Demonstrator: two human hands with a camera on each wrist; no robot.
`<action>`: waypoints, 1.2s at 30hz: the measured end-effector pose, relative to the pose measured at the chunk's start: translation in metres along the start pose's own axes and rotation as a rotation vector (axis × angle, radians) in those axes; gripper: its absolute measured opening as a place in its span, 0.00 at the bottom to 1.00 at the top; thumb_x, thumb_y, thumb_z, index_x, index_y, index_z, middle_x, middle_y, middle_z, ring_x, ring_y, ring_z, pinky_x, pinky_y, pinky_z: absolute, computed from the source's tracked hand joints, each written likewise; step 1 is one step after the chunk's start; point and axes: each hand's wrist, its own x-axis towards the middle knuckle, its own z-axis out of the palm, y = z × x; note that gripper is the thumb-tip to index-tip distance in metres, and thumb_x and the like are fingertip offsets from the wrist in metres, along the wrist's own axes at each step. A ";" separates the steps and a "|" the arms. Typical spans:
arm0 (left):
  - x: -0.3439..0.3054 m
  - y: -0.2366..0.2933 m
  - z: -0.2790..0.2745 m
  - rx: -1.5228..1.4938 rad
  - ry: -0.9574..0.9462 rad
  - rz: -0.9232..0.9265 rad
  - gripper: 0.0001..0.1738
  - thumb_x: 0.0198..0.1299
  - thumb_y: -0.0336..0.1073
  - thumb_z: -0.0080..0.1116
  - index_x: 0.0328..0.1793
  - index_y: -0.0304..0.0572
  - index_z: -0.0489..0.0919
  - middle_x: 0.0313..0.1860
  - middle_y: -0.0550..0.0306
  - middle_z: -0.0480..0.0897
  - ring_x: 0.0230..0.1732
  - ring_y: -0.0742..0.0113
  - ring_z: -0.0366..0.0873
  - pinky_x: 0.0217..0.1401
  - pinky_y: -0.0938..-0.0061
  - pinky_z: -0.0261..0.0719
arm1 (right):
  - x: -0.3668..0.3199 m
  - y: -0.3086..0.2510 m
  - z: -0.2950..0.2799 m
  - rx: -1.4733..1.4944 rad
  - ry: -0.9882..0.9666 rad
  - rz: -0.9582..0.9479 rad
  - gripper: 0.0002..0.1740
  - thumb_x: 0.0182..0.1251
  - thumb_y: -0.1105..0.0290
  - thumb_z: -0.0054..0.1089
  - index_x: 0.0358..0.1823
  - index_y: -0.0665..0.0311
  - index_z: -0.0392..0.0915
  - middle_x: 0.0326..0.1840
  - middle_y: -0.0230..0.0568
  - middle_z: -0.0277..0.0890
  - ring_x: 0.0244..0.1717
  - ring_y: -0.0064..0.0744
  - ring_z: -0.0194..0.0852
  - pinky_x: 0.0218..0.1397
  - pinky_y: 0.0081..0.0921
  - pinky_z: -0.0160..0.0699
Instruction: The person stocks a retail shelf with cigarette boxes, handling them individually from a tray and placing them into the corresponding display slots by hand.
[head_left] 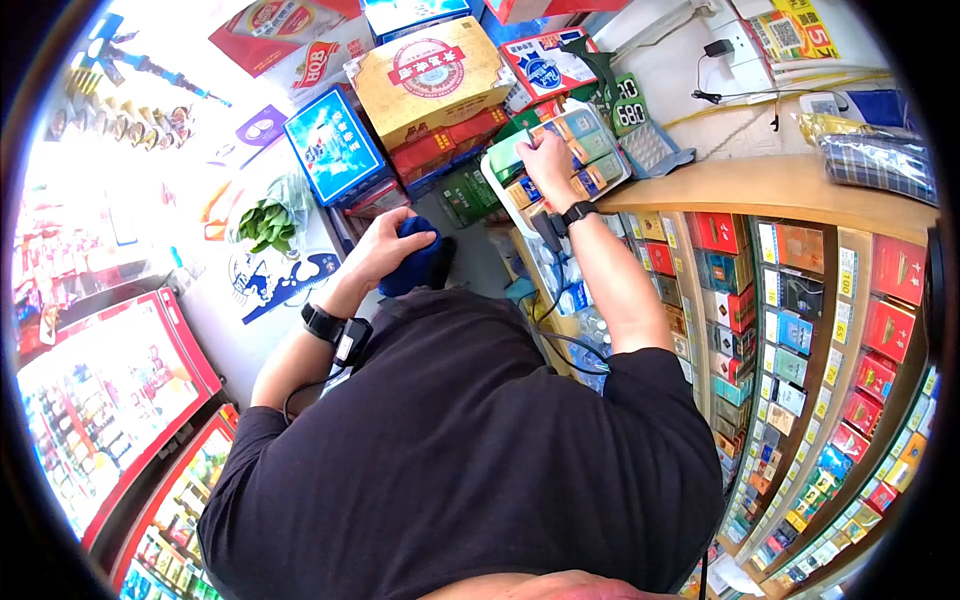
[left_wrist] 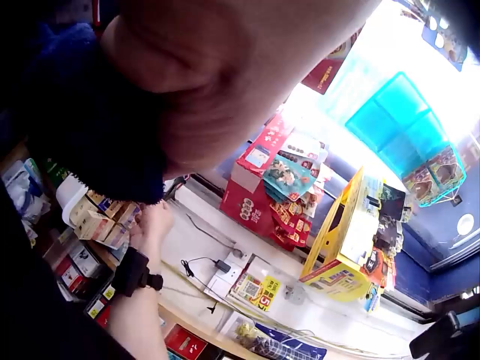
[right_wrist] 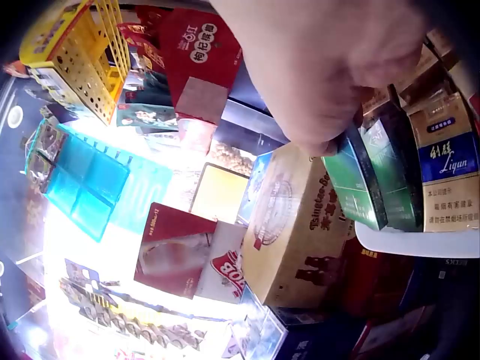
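My left hand [head_left: 384,245] grips a dark blue fuzzy cloth [head_left: 415,262] close in front of the body. In the left wrist view the cloth [left_wrist: 86,112] is a dark, blurred mass under the hand. Farther off, my right hand [head_left: 548,165] is over a white tray [head_left: 497,192] packed with cigarette packs. Its fingers pinch the upper edge of a green cigarette pack [right_wrist: 351,187] at the tray's end. Beside that one stand another green pack [right_wrist: 391,169] and a gold and blue Liqun pack [right_wrist: 448,157]. The palm side of the right hand is hidden.
A yellow beer carton [head_left: 430,80] and a blue box [head_left: 334,145] stand left of the tray. Along the right runs a wooden counter [head_left: 770,190] above shelves of cigarette packs [head_left: 795,330]. Leafy greens in a bag [head_left: 268,225] lie on the left. Cables [head_left: 570,340] hang by the right arm.
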 end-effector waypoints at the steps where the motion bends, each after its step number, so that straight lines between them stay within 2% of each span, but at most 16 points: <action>1: 0.002 0.002 0.000 -0.003 -0.007 0.026 0.15 0.65 0.42 0.72 0.48 0.40 0.81 0.35 0.62 0.83 0.34 0.76 0.80 0.37 0.76 0.79 | 0.002 0.001 -0.001 -0.028 0.013 0.006 0.22 0.55 0.52 0.76 0.31 0.67 0.83 0.33 0.55 0.87 0.39 0.57 0.87 0.43 0.50 0.83; 7: 0.015 0.016 0.003 0.084 -0.045 0.074 0.16 0.64 0.41 0.72 0.49 0.39 0.81 0.36 0.61 0.83 0.36 0.76 0.81 0.38 0.75 0.80 | 0.012 0.013 -0.017 0.049 -0.117 0.001 0.24 0.51 0.52 0.80 0.30 0.68 0.84 0.33 0.55 0.86 0.38 0.56 0.87 0.42 0.47 0.83; 9: 0.019 0.017 0.006 0.111 -0.045 0.107 0.18 0.64 0.41 0.72 0.51 0.38 0.82 0.38 0.60 0.83 0.37 0.75 0.81 0.39 0.75 0.80 | 0.012 0.012 -0.024 0.079 -0.238 0.025 0.24 0.51 0.52 0.80 0.30 0.69 0.84 0.32 0.55 0.86 0.37 0.56 0.86 0.42 0.46 0.83; 14: 0.024 0.018 0.008 0.174 -0.067 0.147 0.21 0.63 0.42 0.73 0.56 0.36 0.81 0.41 0.59 0.84 0.40 0.73 0.82 0.43 0.74 0.81 | 0.005 0.007 -0.021 -0.142 -0.112 -0.078 0.22 0.55 0.53 0.78 0.32 0.68 0.86 0.32 0.57 0.86 0.37 0.57 0.87 0.43 0.49 0.84; 17: 0.027 0.014 0.010 0.161 -0.081 0.117 0.20 0.63 0.41 0.73 0.54 0.37 0.82 0.40 0.59 0.83 0.39 0.74 0.81 0.42 0.74 0.81 | -0.003 0.007 -0.021 -0.301 0.059 -0.217 0.23 0.54 0.52 0.79 0.32 0.68 0.86 0.32 0.55 0.86 0.37 0.57 0.86 0.43 0.50 0.84; 19: 0.029 0.016 0.012 0.141 -0.102 0.109 0.18 0.63 0.41 0.73 0.51 0.37 0.82 0.38 0.60 0.83 0.37 0.74 0.81 0.41 0.74 0.81 | -0.010 0.010 -0.026 -0.276 0.058 -0.187 0.21 0.55 0.54 0.77 0.34 0.68 0.86 0.33 0.54 0.87 0.37 0.56 0.86 0.42 0.49 0.84; 21: 0.030 0.020 0.018 0.125 -0.132 0.101 0.17 0.63 0.40 0.73 0.50 0.38 0.82 0.36 0.61 0.83 0.36 0.74 0.81 0.40 0.74 0.80 | -0.023 0.017 -0.035 0.020 -0.039 -0.107 0.20 0.56 0.56 0.76 0.37 0.68 0.86 0.33 0.51 0.87 0.36 0.52 0.87 0.41 0.47 0.84; 22: 0.032 0.023 0.021 0.107 -0.155 0.092 0.16 0.63 0.40 0.73 0.48 0.39 0.82 0.35 0.61 0.83 0.35 0.74 0.81 0.39 0.74 0.80 | -0.033 0.019 -0.041 0.088 -0.021 -0.105 0.18 0.57 0.58 0.76 0.37 0.67 0.86 0.30 0.46 0.86 0.35 0.45 0.88 0.39 0.40 0.84; 23: 0.036 0.021 0.025 0.077 -0.180 0.099 0.15 0.64 0.40 0.73 0.48 0.39 0.82 0.34 0.62 0.83 0.34 0.74 0.80 0.38 0.73 0.80 | -0.043 0.023 -0.051 0.217 -0.170 -0.002 0.21 0.60 0.57 0.78 0.42 0.67 0.85 0.36 0.44 0.88 0.37 0.36 0.89 0.42 0.34 0.86; 25: 0.049 0.016 0.037 0.098 -0.249 0.138 0.16 0.64 0.40 0.72 0.49 0.37 0.82 0.34 0.61 0.83 0.35 0.73 0.81 0.38 0.73 0.80 | -0.062 0.052 -0.053 0.396 -0.297 0.007 0.17 0.65 0.59 0.75 0.41 0.67 0.85 0.33 0.39 0.87 0.36 0.26 0.86 0.38 0.30 0.83; 26: 0.044 0.033 0.047 0.142 -0.244 0.162 0.15 0.62 0.39 0.73 0.47 0.37 0.83 0.34 0.62 0.83 0.37 0.74 0.80 0.41 0.73 0.79 | -0.078 0.054 -0.065 0.336 -0.258 -0.071 0.15 0.67 0.60 0.73 0.42 0.66 0.85 0.32 0.39 0.86 0.36 0.25 0.86 0.37 0.31 0.82; 27: 0.053 0.029 0.055 0.090 -0.329 0.079 0.14 0.63 0.38 0.73 0.48 0.38 0.83 0.35 0.61 0.83 0.38 0.74 0.80 0.42 0.73 0.80 | -0.100 0.047 -0.092 0.239 -0.230 -0.114 0.13 0.68 0.61 0.72 0.43 0.64 0.85 0.33 0.39 0.87 0.36 0.27 0.87 0.39 0.31 0.82; 29: 0.057 0.041 0.078 0.099 -0.433 0.005 0.13 0.64 0.37 0.71 0.49 0.38 0.81 0.33 0.62 0.81 0.35 0.73 0.81 0.36 0.74 0.81 | -0.139 0.060 -0.113 0.306 -0.232 -0.049 0.13 0.67 0.61 0.71 0.44 0.64 0.85 0.37 0.43 0.89 0.37 0.34 0.89 0.39 0.33 0.82; 30: 0.061 0.048 0.091 0.145 -0.485 0.074 0.13 0.65 0.37 0.70 0.49 0.38 0.80 0.32 0.63 0.81 0.33 0.72 0.82 0.34 0.74 0.81 | -0.156 0.064 -0.127 0.260 -0.188 -0.059 0.16 0.64 0.57 0.71 0.41 0.63 0.85 0.34 0.44 0.89 0.35 0.44 0.89 0.38 0.39 0.83; 31: 0.065 0.051 0.107 0.191 -0.525 0.089 0.13 0.66 0.36 0.70 0.49 0.37 0.80 0.33 0.62 0.82 0.33 0.73 0.82 0.34 0.74 0.81 | -0.176 0.067 -0.149 0.206 -0.197 -0.060 0.16 0.68 0.59 0.70 0.46 0.65 0.83 0.36 0.46 0.88 0.37 0.44 0.88 0.39 0.39 0.82; 36: 0.081 0.062 0.184 0.329 -0.820 0.133 0.14 0.66 0.37 0.70 0.50 0.37 0.80 0.36 0.60 0.83 0.35 0.72 0.81 0.39 0.74 0.81 | -0.281 0.097 -0.207 0.197 0.078 0.078 0.16 0.68 0.59 0.69 0.46 0.64 0.83 0.33 0.45 0.86 0.34 0.48 0.85 0.38 0.42 0.80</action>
